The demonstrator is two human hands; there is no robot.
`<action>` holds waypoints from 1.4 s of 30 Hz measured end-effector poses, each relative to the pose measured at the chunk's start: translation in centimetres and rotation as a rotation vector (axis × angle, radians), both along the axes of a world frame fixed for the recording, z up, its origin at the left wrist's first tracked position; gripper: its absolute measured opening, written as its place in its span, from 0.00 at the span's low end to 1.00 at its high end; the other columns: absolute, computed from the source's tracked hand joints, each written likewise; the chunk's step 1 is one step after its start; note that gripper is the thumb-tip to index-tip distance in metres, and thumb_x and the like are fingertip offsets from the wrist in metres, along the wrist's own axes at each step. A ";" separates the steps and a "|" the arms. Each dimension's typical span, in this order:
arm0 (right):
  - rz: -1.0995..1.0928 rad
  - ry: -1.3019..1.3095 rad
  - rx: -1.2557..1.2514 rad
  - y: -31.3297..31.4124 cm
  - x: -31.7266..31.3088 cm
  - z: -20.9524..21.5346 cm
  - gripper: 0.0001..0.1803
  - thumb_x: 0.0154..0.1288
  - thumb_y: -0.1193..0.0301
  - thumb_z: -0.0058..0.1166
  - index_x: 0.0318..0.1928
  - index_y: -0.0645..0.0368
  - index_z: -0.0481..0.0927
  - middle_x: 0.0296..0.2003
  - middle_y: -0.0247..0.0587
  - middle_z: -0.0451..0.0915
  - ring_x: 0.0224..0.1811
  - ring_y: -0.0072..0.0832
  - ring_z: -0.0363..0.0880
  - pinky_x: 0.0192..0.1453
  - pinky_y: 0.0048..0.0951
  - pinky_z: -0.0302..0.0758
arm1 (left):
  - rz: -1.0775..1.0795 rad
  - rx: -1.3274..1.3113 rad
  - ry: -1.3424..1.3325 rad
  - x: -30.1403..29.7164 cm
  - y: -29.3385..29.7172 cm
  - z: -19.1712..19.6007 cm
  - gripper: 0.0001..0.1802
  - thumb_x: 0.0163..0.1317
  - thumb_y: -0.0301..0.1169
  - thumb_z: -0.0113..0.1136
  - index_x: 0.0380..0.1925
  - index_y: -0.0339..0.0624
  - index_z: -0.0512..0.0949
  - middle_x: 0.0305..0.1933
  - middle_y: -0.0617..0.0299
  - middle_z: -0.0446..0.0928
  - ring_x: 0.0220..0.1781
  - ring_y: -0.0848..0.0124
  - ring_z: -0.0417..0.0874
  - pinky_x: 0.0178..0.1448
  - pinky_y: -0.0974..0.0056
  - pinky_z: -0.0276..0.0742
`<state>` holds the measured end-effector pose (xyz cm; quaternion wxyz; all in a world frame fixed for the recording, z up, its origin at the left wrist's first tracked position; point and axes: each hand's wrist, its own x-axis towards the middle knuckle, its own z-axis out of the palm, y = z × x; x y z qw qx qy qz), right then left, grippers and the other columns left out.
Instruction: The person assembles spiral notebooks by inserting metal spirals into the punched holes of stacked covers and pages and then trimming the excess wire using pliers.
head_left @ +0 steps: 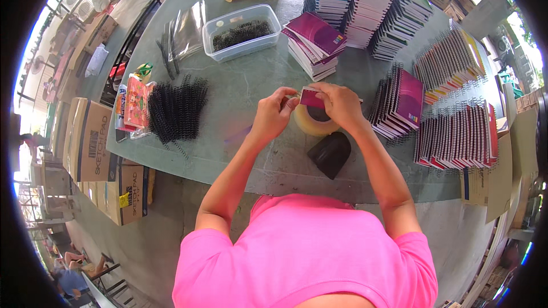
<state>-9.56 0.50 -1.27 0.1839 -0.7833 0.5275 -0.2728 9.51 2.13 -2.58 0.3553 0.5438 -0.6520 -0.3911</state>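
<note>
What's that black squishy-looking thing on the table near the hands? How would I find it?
Start at the big grey-green table and look at its near edge, just in front of the person's pink shirt. Below the roll of tape, under the right hand, lies the black pouch. It is plain, smooth and solid black, unlike the spiky black binding coils farther left.

Clear tub (pixel 244 31) of black coils beside stacked spiral notebooks (pixel 358 0).

Glossy tape roll (pixel 313 121) — matt table (pixel 257 85)
</note>
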 end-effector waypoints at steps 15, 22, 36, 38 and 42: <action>-0.018 -0.015 0.012 0.0 0.1 -0.1 0.13 0.59 0.71 0.51 0.45 0.47 0.81 0.36 0.42 0.81 0.37 0.43 0.80 0.39 0.40 0.74 | 0.014 -0.311 -0.062 -1.2 -0.8 -0.3 0.10 0.61 0.30 0.57 0.38 0.36 0.80 0.33 0.52 0.78 0.30 0.64 0.78 0.36 0.64 0.72; -0.003 -0.017 0.016 -0.1 0.0 -0.2 0.13 0.59 0.71 0.51 0.44 0.47 0.81 0.34 0.40 0.82 0.36 0.43 0.80 0.39 0.40 0.74 | 0.060 -0.379 -0.078 -1.3 -1.3 -0.7 0.08 0.60 0.28 0.58 0.35 0.35 0.79 0.32 0.52 0.78 0.30 0.63 0.79 0.35 0.63 0.73; 0.003 -0.171 -0.193 -0.4 1.6 -0.7 0.08 0.59 0.67 0.53 0.38 0.53 0.78 0.29 0.40 0.80 0.36 0.41 0.79 0.36 0.39 0.73 | -0.165 -0.150 -0.072 1.1 -3.0 0.5 0.15 0.59 0.29 0.56 0.46 0.39 0.73 0.31 0.51 0.79 0.37 0.62 0.80 0.43 0.60 0.74; 0.008 -0.141 -0.167 -0.3 1.5 -0.5 0.08 0.59 0.67 0.53 0.39 0.54 0.76 0.29 0.40 0.79 0.36 0.41 0.79 0.36 0.39 0.73 | -0.202 -0.225 -0.240 2.0 -3.4 0.6 0.14 0.59 0.28 0.57 0.46 0.39 0.73 0.32 0.50 0.79 0.38 0.59 0.80 0.43 0.60 0.73; 0.014 -0.049 -0.161 -0.3 1.3 -0.3 0.08 0.61 0.68 0.52 0.41 0.54 0.73 0.30 0.41 0.80 0.35 0.43 0.79 0.36 0.41 0.73 | -0.127 -0.311 -0.225 0.5 -3.0 2.0 0.10 0.57 0.28 0.58 0.39 0.37 0.75 0.32 0.51 0.78 0.37 0.55 0.79 0.42 0.59 0.73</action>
